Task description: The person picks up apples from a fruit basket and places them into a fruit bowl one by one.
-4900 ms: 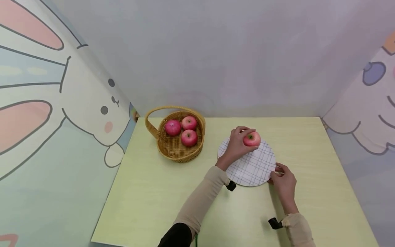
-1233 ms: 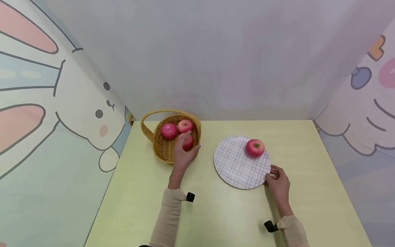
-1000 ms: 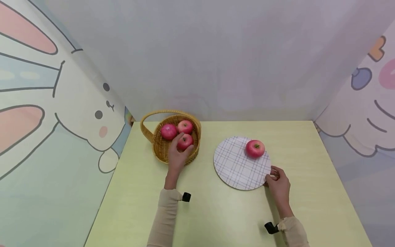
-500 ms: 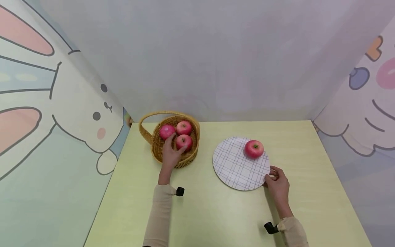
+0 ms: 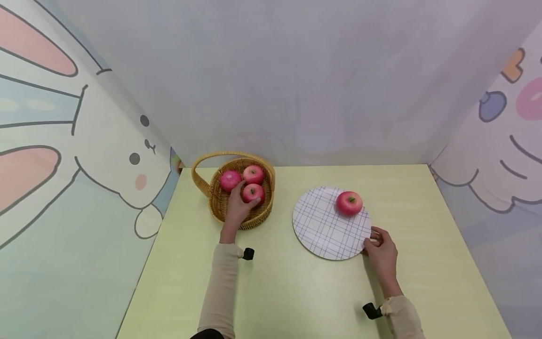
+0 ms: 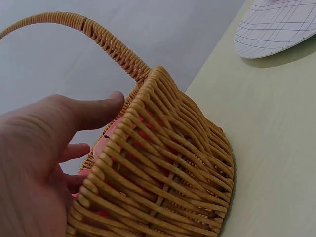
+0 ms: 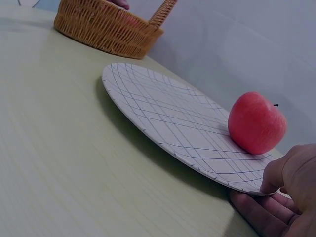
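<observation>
Nearest on the pale surface [image 5: 296,301], toward its right edge, the right hand [image 5: 383,256] pinches the rim of a round plate [image 5: 323,230]. Its thumb is on top and its other fingers are under the rim. The plate looks thin and stiff, and its rim gives the hand an easy place to hold. It lies to the left of that hand, right of the middle of the surface.

A bit farther, on the other side, the left hand [image 5: 238,209] reaches over the front of the basket [image 5: 254,221]. Its thumb and fingers are partly spread, one on each side of the front apple [image 5: 253,192]. I cannot tell if they squeeze it. This apple sits in the basket, in the gap of that hand. It is probably firm, a little heavy and smooth, so it could slip or bruise. Its round sides seem the best place to hold.

Another red apple [image 5: 349,203] sits on the back right part of the plate, beyond the right hand.

Farther off, near the back left corner of the surface, the basket also holds a back apple [image 5: 253,174] and a darker pink fruit [image 5: 230,181], both just past the left hand's fingertips.
</observation>
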The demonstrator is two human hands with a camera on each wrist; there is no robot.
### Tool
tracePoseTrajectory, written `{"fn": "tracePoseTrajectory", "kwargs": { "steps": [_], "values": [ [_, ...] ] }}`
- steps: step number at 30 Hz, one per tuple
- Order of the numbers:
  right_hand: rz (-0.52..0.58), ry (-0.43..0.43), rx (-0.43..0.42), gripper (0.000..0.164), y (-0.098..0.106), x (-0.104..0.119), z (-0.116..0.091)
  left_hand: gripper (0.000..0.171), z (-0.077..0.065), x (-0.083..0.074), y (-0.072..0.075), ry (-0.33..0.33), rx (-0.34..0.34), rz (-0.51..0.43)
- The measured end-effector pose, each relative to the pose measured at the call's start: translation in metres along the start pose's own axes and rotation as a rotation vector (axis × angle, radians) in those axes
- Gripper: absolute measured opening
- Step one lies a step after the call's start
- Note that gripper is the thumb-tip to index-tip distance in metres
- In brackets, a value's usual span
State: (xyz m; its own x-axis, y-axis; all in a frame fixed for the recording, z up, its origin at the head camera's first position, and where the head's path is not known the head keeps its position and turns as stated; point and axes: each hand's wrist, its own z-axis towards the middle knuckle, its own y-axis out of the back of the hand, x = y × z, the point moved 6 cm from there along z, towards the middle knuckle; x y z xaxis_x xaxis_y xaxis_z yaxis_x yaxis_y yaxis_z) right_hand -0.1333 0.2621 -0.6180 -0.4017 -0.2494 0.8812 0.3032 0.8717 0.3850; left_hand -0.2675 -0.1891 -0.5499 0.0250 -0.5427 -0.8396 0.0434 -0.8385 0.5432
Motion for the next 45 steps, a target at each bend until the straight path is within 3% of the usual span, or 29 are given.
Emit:
{"fn": "tracePoseTrajectory", "kwargs": {
  "steps": [8,14,23,32,45],
  "values": [
    [0.007,0.006,0.005,0.053,0.000,-0.002,0.001,0.094,0.004,0.004,-0.008,0.019,0.091,0.078],
    [-0.009,0.007,-0.001,0.053,0.001,-0.001,0.001,0.095,0.007,0.004,-0.012,0.008,0.110,0.115],
    [0.012,0.008,0.001,0.054,0.000,0.001,0.000,0.084,0.009,0.000,-0.011,-0.030,0.078,0.133],
    [0.031,0.004,0.009,0.053,0.001,0.003,-0.002,0.078,0.010,-0.001,-0.013,-0.017,0.056,0.134],
    [0.034,-0.007,0.023,0.054,0.000,0.002,-0.002,0.075,0.008,-0.004,-0.007,-0.038,0.026,0.055]
  ]
}}
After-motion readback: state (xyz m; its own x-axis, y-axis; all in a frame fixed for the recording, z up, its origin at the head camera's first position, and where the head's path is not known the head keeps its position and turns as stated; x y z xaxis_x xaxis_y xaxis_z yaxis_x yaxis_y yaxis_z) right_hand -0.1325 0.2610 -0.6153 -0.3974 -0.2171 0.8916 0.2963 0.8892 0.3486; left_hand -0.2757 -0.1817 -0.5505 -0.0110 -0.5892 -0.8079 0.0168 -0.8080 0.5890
